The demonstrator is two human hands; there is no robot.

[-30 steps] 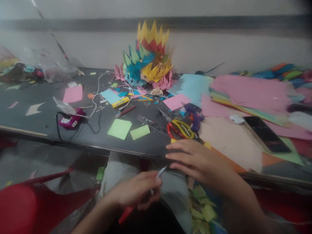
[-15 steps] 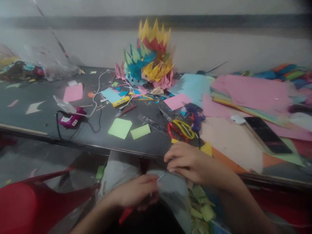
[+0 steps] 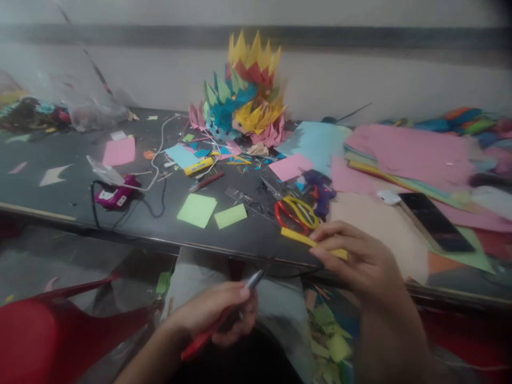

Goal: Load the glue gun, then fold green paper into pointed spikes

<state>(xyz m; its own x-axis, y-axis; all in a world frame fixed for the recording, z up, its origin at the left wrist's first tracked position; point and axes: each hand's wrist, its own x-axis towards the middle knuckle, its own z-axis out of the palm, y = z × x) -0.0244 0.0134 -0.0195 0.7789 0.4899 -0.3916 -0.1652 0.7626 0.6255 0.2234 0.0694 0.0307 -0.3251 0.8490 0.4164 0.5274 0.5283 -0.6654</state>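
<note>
Over my lap, my left hand point(image 3: 224, 312) is closed around a slim tool point(image 3: 200, 341) with a red body and a grey pointed tip. My right hand point(image 3: 352, 256) is raised over the table's front edge, its thumb and fingers pinched at a yellow paper strip point(image 3: 296, 236); whether it grips the strip is unclear. Just beyond that strip lie scissors point(image 3: 300, 212) with red and yellow handles, beside a purple glue gun point(image 3: 320, 192). Green paper squares point(image 3: 197, 210) rest on the black table left of them.
Behind stands a folded-paper figure point(image 3: 244, 101). A phone point(image 3: 436, 221) and stacked coloured paper point(image 3: 416, 154) lie right. A purple power socket point(image 3: 115, 194) with cables sits left. A red chair point(image 3: 28, 336) is at lower left, with paper scraps point(image 3: 330, 330) below the table edge.
My right hand has moved right and up, away from my left hand, to the yellow strip. My left hand has shifted slightly left and down, and the tool's grey tip now shows more.
</note>
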